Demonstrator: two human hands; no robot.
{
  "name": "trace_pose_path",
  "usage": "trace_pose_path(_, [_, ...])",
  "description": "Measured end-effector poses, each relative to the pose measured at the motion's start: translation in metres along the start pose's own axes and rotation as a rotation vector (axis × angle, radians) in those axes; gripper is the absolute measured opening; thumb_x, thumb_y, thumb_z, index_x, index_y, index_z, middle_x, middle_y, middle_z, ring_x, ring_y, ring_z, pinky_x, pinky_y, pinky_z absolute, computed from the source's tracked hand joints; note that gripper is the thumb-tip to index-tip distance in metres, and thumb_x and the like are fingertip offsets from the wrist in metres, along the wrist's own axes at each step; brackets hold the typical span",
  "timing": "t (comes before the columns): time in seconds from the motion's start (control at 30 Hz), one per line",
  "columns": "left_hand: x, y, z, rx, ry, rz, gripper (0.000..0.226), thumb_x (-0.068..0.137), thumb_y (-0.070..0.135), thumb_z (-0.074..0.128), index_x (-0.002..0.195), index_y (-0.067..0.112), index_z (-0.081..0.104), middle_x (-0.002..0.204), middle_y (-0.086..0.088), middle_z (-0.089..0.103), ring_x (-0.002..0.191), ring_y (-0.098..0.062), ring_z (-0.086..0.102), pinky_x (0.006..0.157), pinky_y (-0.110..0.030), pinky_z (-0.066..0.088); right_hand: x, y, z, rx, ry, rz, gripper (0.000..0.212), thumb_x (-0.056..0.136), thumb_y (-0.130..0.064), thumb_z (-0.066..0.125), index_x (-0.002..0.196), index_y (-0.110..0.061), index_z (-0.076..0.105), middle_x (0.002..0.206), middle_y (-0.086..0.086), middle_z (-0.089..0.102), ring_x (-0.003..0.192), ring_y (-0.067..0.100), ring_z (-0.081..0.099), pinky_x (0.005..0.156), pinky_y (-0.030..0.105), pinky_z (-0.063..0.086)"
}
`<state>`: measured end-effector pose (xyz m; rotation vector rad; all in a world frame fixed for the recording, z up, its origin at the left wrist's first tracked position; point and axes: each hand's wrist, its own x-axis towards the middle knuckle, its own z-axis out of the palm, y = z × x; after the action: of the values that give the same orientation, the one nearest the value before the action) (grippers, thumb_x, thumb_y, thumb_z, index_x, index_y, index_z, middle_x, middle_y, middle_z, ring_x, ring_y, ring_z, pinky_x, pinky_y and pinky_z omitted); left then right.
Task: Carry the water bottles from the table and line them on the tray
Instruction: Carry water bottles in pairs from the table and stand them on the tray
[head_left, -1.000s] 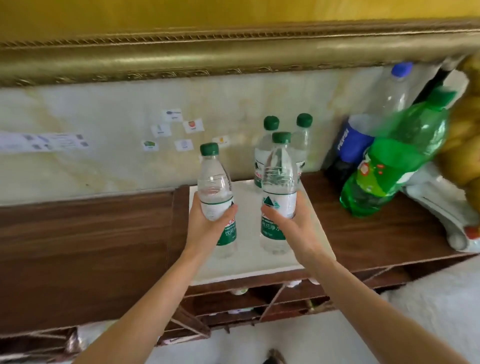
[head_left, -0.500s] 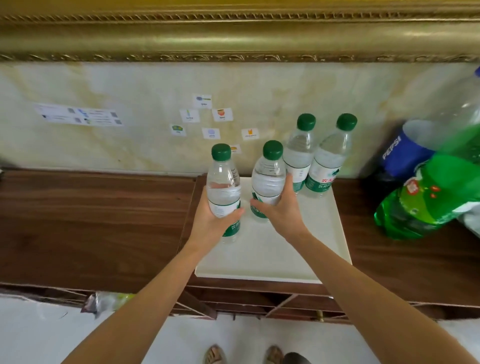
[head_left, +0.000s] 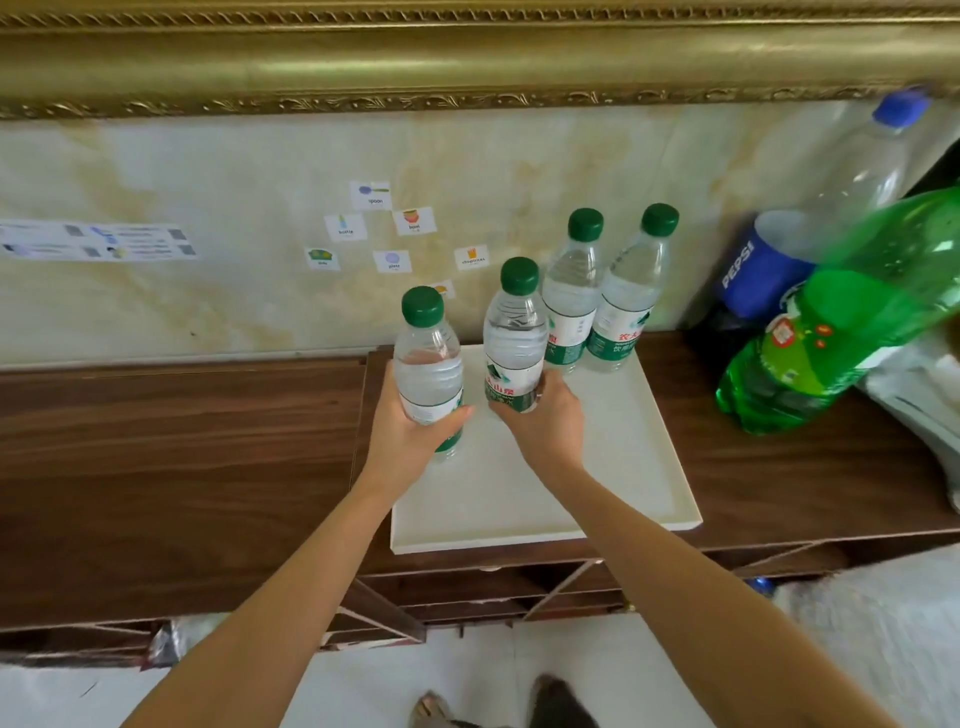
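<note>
A cream tray (head_left: 639, 483) lies on the dark wooden shelf (head_left: 171, 457). Two clear water bottles with green caps stand upright at its back edge: one (head_left: 571, 296) and another (head_left: 623, 306) to its right. My left hand (head_left: 410, 441) grips a third bottle (head_left: 427, 358) over the tray's left edge. My right hand (head_left: 545, 421) grips a fourth bottle (head_left: 514, 338) low on its label, just left of the standing pair. Whether the held bottles touch the tray I cannot tell.
A Pepsi bottle (head_left: 763, 270) and a large green soda bottle (head_left: 831, 332) lean at the right of the shelf. A white object (head_left: 914, 400) lies at the far right. The marble wall (head_left: 208, 182) carries small picture stickers under a gold frame (head_left: 467, 62).
Both hands have moved their bottles toward the back of the tray. The right-hand bottle now sits close beside the two standing ones. The camera has tilted down a little.
</note>
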<state>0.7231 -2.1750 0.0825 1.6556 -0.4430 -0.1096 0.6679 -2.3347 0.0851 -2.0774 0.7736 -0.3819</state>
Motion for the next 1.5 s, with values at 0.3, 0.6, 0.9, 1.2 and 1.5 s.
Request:
trace_pose_path(0.3, [0.03, -0.009, -0.014, 0.061, 0.032, -0.08, 0.073, 0.066, 0.018, 0.088, 0.127, 0.025, 0.047, 0.112, 0.021, 0.061, 0.104, 0.011, 0.058, 0.09, -0.02, 0.047, 0.014, -0.009, 0.019, 0.015, 0.139, 0.126, 0.05, 0.075, -0.04, 0.078, 0.105, -0.008, 0.054, 0.106, 0.009, 0.066, 0.097, 0.026, 0.06, 0.077, 0.032, 0.046])
trace_pose_path(0.6, [0.034, -0.015, -0.019, 0.06, -0.013, -0.074, 0.073, 0.066, 0.022, 0.088, 0.127, 0.028, 0.048, 0.116, 0.021, 0.062, 0.11, 0.006, 0.058, 0.094, -0.021, 0.048, -0.008, 0.002, 0.003, -0.047, 0.095, 0.002, 0.04, 0.081, -0.02, 0.075, 0.11, -0.006, 0.052, 0.105, 0.008, 0.063, 0.095, 0.026, 0.062, 0.077, 0.037, 0.052])
trace_pose_path(0.9, [0.043, -0.013, -0.022, 0.03, -0.043, -0.069, 0.074, 0.067, 0.015, 0.087, 0.131, 0.018, 0.05, 0.121, 0.003, 0.064, 0.111, -0.006, 0.061, 0.1, -0.038, 0.051, 0.029, 0.011, -0.034, -1.746, -0.167, -1.383, 0.045, 0.093, -0.017, 0.051, 0.136, -0.002, 0.046, 0.151, 0.021, 0.035, 0.143, 0.038, 0.025, 0.118, 0.051, 0.006])
trace_pose_path(1.2, [0.042, -0.013, -0.022, 0.025, -0.034, -0.088, 0.074, 0.066, 0.015, 0.087, 0.13, 0.023, 0.049, 0.116, 0.013, 0.065, 0.107, 0.001, 0.061, 0.09, -0.022, 0.051, 0.054, -0.013, -0.018, -1.895, -0.12, -1.491, 0.044, 0.095, -0.02, 0.05, 0.136, -0.006, 0.046, 0.146, 0.016, 0.045, 0.139, 0.041, 0.032, 0.117, 0.051, 0.007])
trace_pose_path(1.5, [0.042, -0.012, -0.021, 0.019, -0.036, -0.079, 0.07, 0.068, 0.01, 0.085, 0.126, 0.028, 0.05, 0.111, 0.018, 0.064, 0.104, 0.006, 0.061, 0.08, -0.007, 0.049, 0.062, -0.021, -0.013, -1.879, -0.158, -1.454, 0.045, 0.095, -0.018, 0.051, 0.137, -0.005, 0.043, 0.147, 0.018, 0.042, 0.139, 0.04, 0.032, 0.119, 0.048, 0.012])
